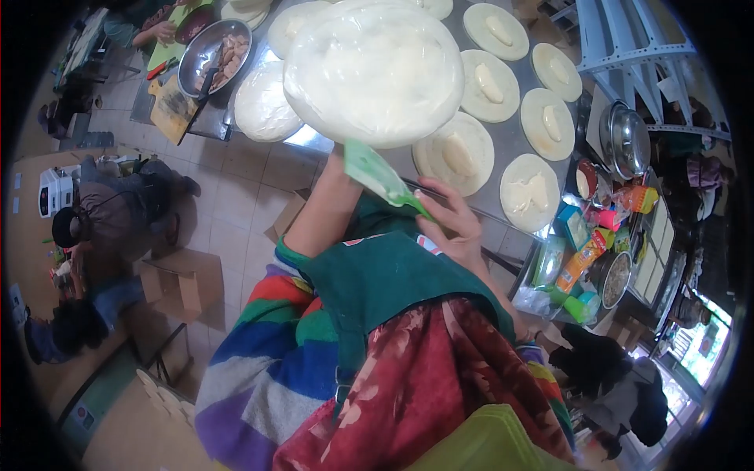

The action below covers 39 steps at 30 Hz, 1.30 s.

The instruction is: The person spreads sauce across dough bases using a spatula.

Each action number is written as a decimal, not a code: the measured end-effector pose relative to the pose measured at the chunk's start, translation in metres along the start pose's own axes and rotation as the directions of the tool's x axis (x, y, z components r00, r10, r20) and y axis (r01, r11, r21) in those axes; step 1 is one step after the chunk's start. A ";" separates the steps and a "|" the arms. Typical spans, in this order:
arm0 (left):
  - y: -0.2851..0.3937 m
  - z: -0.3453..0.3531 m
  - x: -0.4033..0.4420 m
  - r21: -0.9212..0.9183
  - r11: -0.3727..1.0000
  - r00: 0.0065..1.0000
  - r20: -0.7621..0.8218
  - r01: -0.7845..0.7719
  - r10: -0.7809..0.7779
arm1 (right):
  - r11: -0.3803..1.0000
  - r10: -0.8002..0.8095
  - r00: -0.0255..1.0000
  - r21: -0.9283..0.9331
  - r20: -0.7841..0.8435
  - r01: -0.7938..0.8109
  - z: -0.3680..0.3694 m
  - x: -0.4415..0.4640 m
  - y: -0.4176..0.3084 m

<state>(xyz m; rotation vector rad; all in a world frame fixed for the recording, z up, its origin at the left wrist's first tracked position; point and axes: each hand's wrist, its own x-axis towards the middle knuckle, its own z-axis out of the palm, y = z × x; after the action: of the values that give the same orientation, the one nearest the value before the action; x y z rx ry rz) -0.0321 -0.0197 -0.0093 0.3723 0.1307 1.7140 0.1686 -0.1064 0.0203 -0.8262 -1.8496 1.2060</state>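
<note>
A large clear bowl of pale, creamy spread (373, 74) is raised over the table, close to me. My left hand is hidden behind it; only the wrist and forearm show, running up under its near edge, and the bowl rests on that hand. Just below the bowl, my right hand (455, 224) is closed round the handle of a green spatula (381, 177), whose blade is smeared with pale spread. Flat round dough pieces, each with a pale dollop, lie beyond, among them a near dough round (424, 169) and a right-hand dough round (530, 192).
The metal table (503, 141) holds several more dough rounds. At the left are a wrapped white mound (267, 102), a metal bowl of meat pieces (214, 67) and a wooden board (173, 110). Packets and containers crowd the right side, near metal bowls (626, 141). Other people work nearby.
</note>
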 end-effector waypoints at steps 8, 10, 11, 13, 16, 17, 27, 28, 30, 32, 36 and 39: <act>0.009 0.023 -0.007 -0.019 0.999 1.000 -0.016 0.027 -0.027 | 0.915 0.368 0.909 0.252 -0.199 -0.315 -0.054 0.067 -0.024; 0.010 -0.001 -0.009 0.144 0.990 0.999 -0.046 -0.002 0.009 | 0.974 0.153 0.957 -0.125 -0.247 -0.188 -0.052 0.054 -0.022; 0.011 -0.019 -0.008 0.242 0.970 0.998 -0.057 -0.009 0.024 | 0.921 -0.014 0.973 -0.381 -0.229 -0.076 -0.045 0.037 -0.012; 0.010 -0.034 -0.007 0.305 0.952 0.997 -0.052 -0.033 0.051 | 0.944 -0.058 0.992 -0.331 -0.116 0.017 -0.011 0.006 -0.013; -0.003 -0.026 -0.001 0.209 0.975 0.997 0.005 -0.080 0.081 | 0.973 0.034 0.999 -0.226 -0.026 -0.039 0.001 0.002 -0.026; -0.006 -0.022 0.000 0.176 0.980 0.996 0.026 -0.088 0.085 | 0.977 0.111 0.988 -0.173 -0.104 -0.128 -0.003 0.007 -0.021; 0.005 0.004 -0.014 -0.460 0.869 0.959 0.278 0.182 -0.054 | 0.946 0.324 0.901 0.107 -0.287 -0.306 -0.062 0.068 -0.026; 0.005 0.002 -0.011 -0.422 0.894 0.965 0.257 0.152 -0.043 | 0.944 0.312 0.896 -0.002 -0.315 -0.330 -0.064 0.063 -0.030; 0.005 0.005 -0.008 -0.295 0.953 0.981 0.196 0.073 -0.014 | 0.927 0.111 0.949 -0.313 -0.295 -0.206 -0.046 0.030 0.004; 0.006 0.007 -0.004 -0.225 0.974 0.986 0.164 0.031 0.006 | 0.928 0.159 0.976 -0.315 -0.148 -0.199 -0.013 0.006 -0.016; 0.008 0.012 -0.002 -0.162 0.987 0.988 0.156 0.017 0.009 | 0.995 0.022 0.994 -0.092 -0.109 -0.032 0.016 0.010 -0.021; 0.011 0.020 -0.003 -0.144 0.989 0.985 0.170 0.026 -0.001 | 0.734 0.557 0.830 0.478 -0.019 -0.482 -0.009 0.047 -0.029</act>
<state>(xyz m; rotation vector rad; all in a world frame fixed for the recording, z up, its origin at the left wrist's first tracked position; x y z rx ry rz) -0.0355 -0.0266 0.0119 0.4055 -0.1160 1.6593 0.1501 -0.0733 0.0609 -1.1683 -1.1380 1.7781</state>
